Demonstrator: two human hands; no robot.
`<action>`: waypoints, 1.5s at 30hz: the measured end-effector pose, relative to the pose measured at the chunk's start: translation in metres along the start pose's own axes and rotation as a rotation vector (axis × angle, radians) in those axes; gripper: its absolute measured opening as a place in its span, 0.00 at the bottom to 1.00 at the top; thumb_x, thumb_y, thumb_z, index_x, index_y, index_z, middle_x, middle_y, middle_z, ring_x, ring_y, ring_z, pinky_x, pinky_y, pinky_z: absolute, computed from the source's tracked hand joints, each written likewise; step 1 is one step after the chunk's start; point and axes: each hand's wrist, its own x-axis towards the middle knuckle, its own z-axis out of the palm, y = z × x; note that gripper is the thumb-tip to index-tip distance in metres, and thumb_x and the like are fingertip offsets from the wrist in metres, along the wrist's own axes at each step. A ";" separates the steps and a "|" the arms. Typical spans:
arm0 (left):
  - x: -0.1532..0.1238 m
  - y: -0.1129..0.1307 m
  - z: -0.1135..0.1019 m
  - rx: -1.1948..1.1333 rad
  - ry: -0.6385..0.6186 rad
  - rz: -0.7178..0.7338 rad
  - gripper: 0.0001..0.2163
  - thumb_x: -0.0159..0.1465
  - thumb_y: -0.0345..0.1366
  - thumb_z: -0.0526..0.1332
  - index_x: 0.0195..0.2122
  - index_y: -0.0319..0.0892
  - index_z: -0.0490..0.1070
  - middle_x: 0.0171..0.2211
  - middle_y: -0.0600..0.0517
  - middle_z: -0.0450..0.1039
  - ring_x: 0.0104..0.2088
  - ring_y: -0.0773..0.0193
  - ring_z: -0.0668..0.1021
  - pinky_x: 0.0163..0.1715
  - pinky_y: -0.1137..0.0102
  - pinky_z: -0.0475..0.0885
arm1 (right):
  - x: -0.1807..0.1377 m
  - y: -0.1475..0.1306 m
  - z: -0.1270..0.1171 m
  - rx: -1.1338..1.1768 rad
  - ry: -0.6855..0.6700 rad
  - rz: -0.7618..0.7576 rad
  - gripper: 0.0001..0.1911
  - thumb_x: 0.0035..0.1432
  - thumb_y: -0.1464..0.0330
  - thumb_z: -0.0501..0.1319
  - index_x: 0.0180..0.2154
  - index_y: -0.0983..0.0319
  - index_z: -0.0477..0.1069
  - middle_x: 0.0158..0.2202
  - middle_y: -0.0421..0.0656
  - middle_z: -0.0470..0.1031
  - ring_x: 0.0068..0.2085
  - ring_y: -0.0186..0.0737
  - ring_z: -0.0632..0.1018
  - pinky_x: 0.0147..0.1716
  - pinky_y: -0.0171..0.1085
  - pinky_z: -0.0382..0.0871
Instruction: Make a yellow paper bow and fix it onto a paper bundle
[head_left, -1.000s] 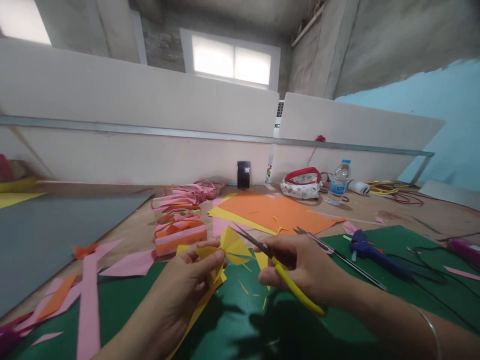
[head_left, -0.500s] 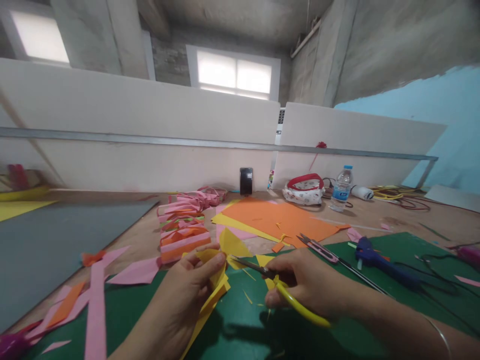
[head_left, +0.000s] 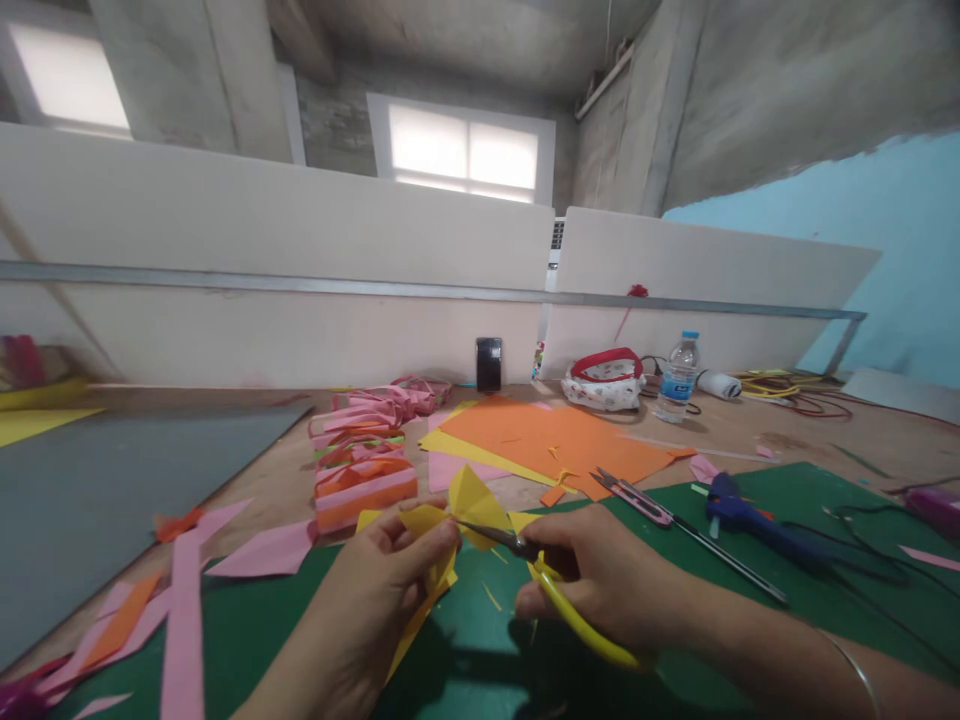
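My left hand [head_left: 401, 560] pinches a folded piece of yellow paper [head_left: 474, 497] between thumb and fingers, above a green cutting mat [head_left: 259, 625]. My right hand [head_left: 592, 565] is wrapped round the yellow handles of a pair of scissors [head_left: 589, 630]. Their metal blades point left and meet the yellow paper beside my left thumb; the tips are partly hidden there. Thin yellow paper slivers [head_left: 492, 598] lie on the mat below the blades. Another yellow paper bit shows behind my right fingers.
Pink and orange paper strips [head_left: 364, 490] lie in a row at centre left. Orange sheets [head_left: 517, 430] are stacked ahead. To the right are thread snips [head_left: 634, 497], a pen [head_left: 731, 560] and a blue glue gun [head_left: 757, 520]. Farther back stand a phone [head_left: 489, 364], pouch [head_left: 604, 382] and bottle [head_left: 677, 380].
The scissors and my right hand have shifted slightly left, the blades deeper against the yellow paper. The upper yellow flap has tilted a little to the right. The whole view has moved slightly.
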 end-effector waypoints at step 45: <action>-0.001 -0.006 0.003 -0.027 -0.059 -0.011 0.21 0.43 0.31 0.73 0.40 0.41 0.75 0.36 0.47 0.81 0.36 0.57 0.82 0.34 0.71 0.76 | 0.002 0.003 0.006 0.095 0.058 -0.095 0.22 0.41 0.54 0.72 0.33 0.63 0.76 0.19 0.32 0.57 0.22 0.28 0.57 0.19 0.31 0.47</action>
